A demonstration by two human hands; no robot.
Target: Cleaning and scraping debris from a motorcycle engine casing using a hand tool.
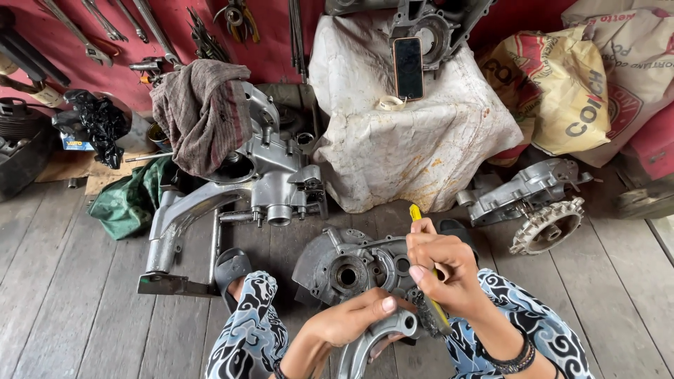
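Brushing a curved engine part, bottom centre.
Left hand (349, 319) grips the dull grey curved metal casting (368, 344); right hand (442, 268) clenches a yellow-handled brush (430, 302) against it.

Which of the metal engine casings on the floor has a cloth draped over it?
The large casing at upper left, under the striped brown cloth; the other casings are bare.

Yellow-handled brush (430, 295) against metal part (368, 344)
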